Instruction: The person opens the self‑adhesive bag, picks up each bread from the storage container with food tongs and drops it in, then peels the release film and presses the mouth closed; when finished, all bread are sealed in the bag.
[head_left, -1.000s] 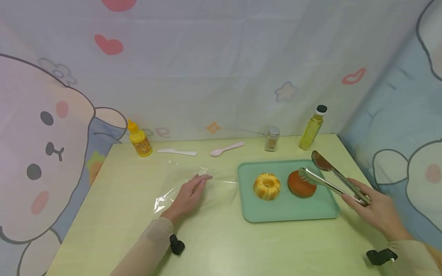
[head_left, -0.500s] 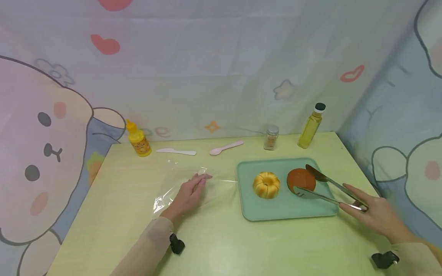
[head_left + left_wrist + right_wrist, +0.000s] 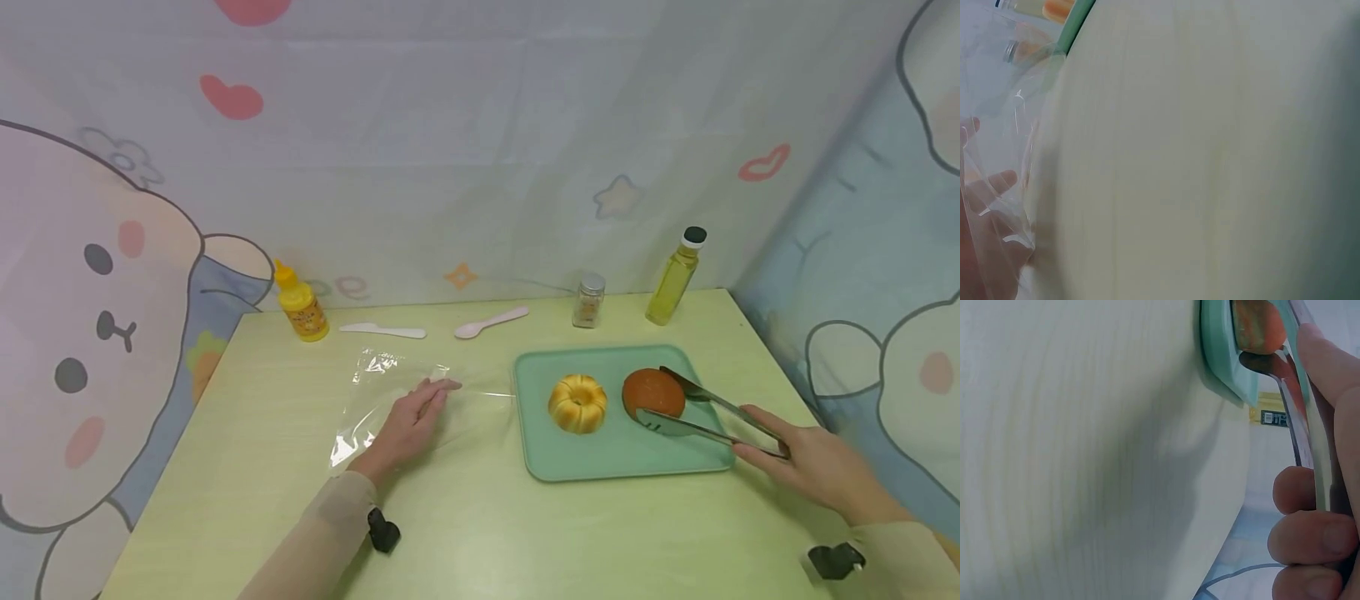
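Observation:
My right hand (image 3: pixel 821 462) grips metal tongs (image 3: pixel 712 397). Their two tips stand on either side of a round brown bun (image 3: pixel 651 395), close against it; whether they squeeze it I cannot tell. The bun sits on the right half of a green tray (image 3: pixel 600 467), with a golden ridged bun (image 3: pixel 578 403) to its left. In the right wrist view, my fingers (image 3: pixel 1310 537) curl round the tong handles. My left hand (image 3: pixel 405 425) lies relaxed at a clear plastic bag (image 3: pixel 360 408). The left wrist view has clear film across those fingers (image 3: pixel 1000 181).
Along the back edge stand a yellow squeeze bottle (image 3: pixel 303 312), a small glass jar (image 3: pixel 588 302) with a silver lid and a bottle of yellow liquid (image 3: pixel 672 283). Between them lie a white plastic knife (image 3: pixel 382 331) and a pink spoon (image 3: pixel 491 322).
The tongs have come down and to the left, from above the tray's right side to around the brown bun, and closed in slightly. My left hand stays in place.

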`<state>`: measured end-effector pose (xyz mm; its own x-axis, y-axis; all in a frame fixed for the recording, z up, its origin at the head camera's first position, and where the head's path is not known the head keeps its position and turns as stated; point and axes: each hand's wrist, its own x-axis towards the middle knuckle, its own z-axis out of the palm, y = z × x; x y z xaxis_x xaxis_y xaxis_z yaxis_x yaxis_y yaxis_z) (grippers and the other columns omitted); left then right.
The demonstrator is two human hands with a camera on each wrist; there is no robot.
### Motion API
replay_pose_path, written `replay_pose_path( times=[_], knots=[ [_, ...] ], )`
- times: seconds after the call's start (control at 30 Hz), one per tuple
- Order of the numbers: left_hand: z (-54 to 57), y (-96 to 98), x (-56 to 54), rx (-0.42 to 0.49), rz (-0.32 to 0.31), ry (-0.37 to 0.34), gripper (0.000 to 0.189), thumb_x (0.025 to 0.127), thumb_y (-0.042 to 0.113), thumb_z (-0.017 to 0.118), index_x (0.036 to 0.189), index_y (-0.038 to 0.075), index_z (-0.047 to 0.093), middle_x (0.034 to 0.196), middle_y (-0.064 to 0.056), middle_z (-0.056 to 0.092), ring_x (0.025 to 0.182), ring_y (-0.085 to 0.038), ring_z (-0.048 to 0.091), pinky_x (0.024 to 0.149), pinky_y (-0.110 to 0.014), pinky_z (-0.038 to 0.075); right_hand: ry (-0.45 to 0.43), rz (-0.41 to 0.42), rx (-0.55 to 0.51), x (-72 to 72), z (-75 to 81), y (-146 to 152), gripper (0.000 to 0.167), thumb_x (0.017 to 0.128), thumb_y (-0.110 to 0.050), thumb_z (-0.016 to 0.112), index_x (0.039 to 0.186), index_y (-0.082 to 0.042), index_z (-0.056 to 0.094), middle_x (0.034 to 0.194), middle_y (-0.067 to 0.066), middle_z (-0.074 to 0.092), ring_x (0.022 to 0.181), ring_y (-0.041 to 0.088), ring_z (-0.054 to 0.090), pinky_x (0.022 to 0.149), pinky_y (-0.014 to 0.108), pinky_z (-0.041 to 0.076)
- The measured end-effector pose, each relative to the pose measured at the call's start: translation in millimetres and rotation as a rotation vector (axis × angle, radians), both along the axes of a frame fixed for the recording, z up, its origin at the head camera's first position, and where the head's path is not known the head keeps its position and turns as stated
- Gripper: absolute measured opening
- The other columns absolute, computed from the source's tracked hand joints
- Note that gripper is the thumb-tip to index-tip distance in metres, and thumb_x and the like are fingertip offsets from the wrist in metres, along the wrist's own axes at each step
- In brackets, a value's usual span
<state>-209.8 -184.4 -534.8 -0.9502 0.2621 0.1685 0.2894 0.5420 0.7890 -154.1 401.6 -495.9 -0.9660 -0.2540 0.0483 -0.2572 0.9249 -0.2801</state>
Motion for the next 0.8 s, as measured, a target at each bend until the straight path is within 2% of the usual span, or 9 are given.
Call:
replay_pose_path(
  times=[0.17, 0.37, 0.5, 0.63, 0.8],
  knots=[
    [-2.0, -0.6, -0.4, 0.003, 0.002, 0.0, 0.036, 0.115, 0.035, 0.042, 0.137, 0.026, 0.069, 0.151, -0.01, 0.059, 0.154, -0.043, 0.033, 0.126, -0.065, 0.017, 0.012, 0.009, 0.008, 2.0, 3.1, -2.6, 0.068, 0.1, -0.05, 0.069, 0.152, -0.008, 0.055, 0.056, -0.01, 0.042, 0.046, 0.006, 0.037, 0.046, 0.027, 0.032],
    [-2.2, 0.3, -0.6, 0.01, 0.0, 0.018, 0.034, 0.115, 0.032, 0.044, 0.136, 0.024, 0.069, 0.149, -0.012, 0.061, 0.152, -0.045, 0.035, 0.124, -0.066, 0.02, 0.082, 0.021, 0.015, 4.7, 0.9, -2.0, 0.063, 0.1, -0.047, 0.071, 0.147, -0.006, 0.06, 0.055, -0.011, 0.038, 0.046, 0.005, 0.034, 0.046, 0.028, 0.03],
    [-1.5, 0.5, -1.5, 0.011, -0.01, 0.029, 0.034, 0.115, 0.031, 0.045, 0.137, 0.022, 0.069, 0.148, -0.012, 0.062, 0.151, -0.046, 0.037, 0.125, -0.064, 0.023, 0.112, 0.012, 0.02, 6.3, 0.1, -1.3, 0.061, 0.1, -0.045, 0.072, 0.146, -0.007, 0.062, 0.054, -0.012, 0.036, 0.045, 0.005, 0.033, 0.045, 0.027, 0.03],
    [-0.5, 0.0, -2.9, 0.009, -0.023, 0.074, 0.033, 0.115, 0.027, 0.045, 0.136, 0.019, 0.07, 0.145, -0.01, 0.065, 0.149, -0.046, 0.041, 0.125, -0.058, 0.028, 0.164, 0.016, -0.009, 5.7, 2.3, -3.7, 0.058, 0.098, -0.041, 0.074, 0.144, -0.007, 0.063, 0.053, -0.014, 0.036, 0.044, 0.003, 0.032, 0.045, 0.027, 0.029],
    [1.8, 0.1, -2.8, 0.017, -0.024, 0.112, 0.032, 0.114, 0.024, 0.046, 0.136, 0.018, 0.07, 0.143, -0.01, 0.066, 0.147, -0.045, 0.045, 0.125, -0.054, 0.03, 0.229, 0.045, -0.028, -0.8, 13.7, -15.5, 0.056, 0.097, -0.038, 0.076, 0.143, -0.008, 0.064, 0.054, -0.017, 0.039, 0.045, 0.0, 0.034, 0.046, 0.026, 0.032]
  ],
)
